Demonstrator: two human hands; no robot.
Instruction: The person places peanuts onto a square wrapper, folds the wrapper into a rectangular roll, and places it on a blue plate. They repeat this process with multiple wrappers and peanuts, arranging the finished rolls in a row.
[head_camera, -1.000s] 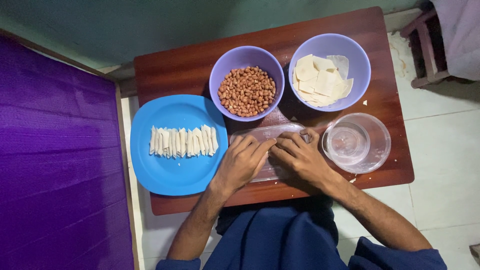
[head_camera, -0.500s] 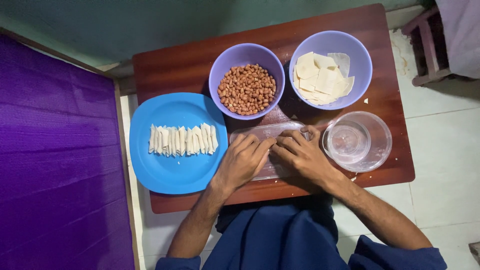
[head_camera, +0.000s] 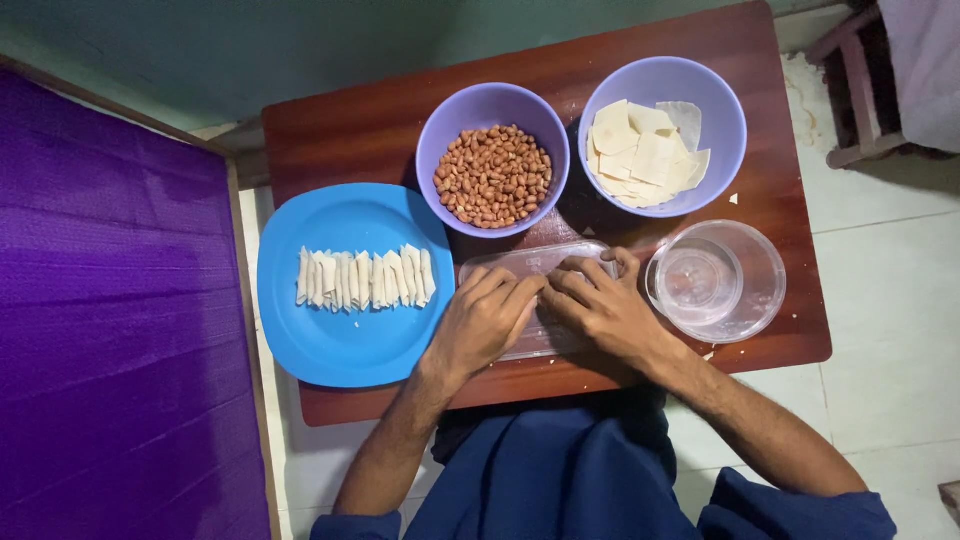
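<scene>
— Wooden counter (head_camera: 380, 120), reddish brown, with pale floor tiles to the right and a purple cloth (head_camera: 110, 320) along the left. What do you have near the hands?

— Both of my hands rest on a clear board (head_camera: 520, 262) at the front middle of the counter. My left hand (head_camera: 487, 322) lies palm down, fingers bent, on the board's left half. My right hand (head_camera: 603, 305) is just beside it, fingertips pressed down on the board's far edge.

— And each grip?

— Narrow, both with fingers curled together. Whether anything is pinched beneath them I cannot tell; the fingers hide it.

— Around them?

— Blue plate (head_camera: 340, 345) to the left, carrying a row of pale rolls (head_camera: 365, 278) side by side. Beyond the hands, a purple bowl of peanuts (head_camera: 493, 175), and right of it another purple bowl holding flat square wrappers (head_camera: 645, 155). A clear bowl (head_camera: 720, 282) sits just right of my right hand.
</scene>
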